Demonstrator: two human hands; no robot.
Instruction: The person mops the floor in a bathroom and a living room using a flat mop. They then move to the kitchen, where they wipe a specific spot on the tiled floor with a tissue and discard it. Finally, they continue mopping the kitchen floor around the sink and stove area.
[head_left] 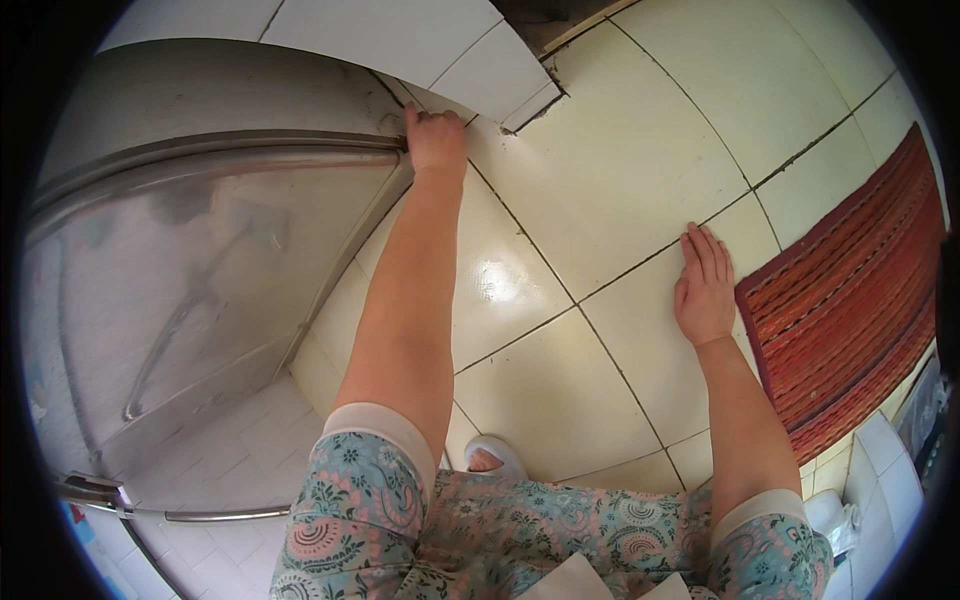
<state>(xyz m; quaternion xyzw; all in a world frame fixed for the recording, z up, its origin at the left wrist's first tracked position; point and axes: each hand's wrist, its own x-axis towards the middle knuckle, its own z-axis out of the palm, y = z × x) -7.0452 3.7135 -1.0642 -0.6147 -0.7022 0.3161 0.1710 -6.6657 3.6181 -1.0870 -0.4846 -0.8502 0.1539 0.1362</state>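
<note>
My left hand (436,140) reaches far forward to the corner of a large glossy grey panel (250,250), beside the dark-edged strip along its top. Its fingers are bent and point away; whatever they may hold is hidden behind the hand. Flat on the cream floor tiles (530,370), my right hand (706,285) lies with fingers stretched out and nearly together. Nothing is in it. A red-orange striped woven mat (850,300) lies just to the right of that hand.
A white-tiled ledge (400,40) with a broken corner juts in ahead of my left hand. Below me shows one foot in a light slipper (500,455). A curved metal bar (225,515) runs at lower left. White tiled blocks (885,465) stand at lower right.
</note>
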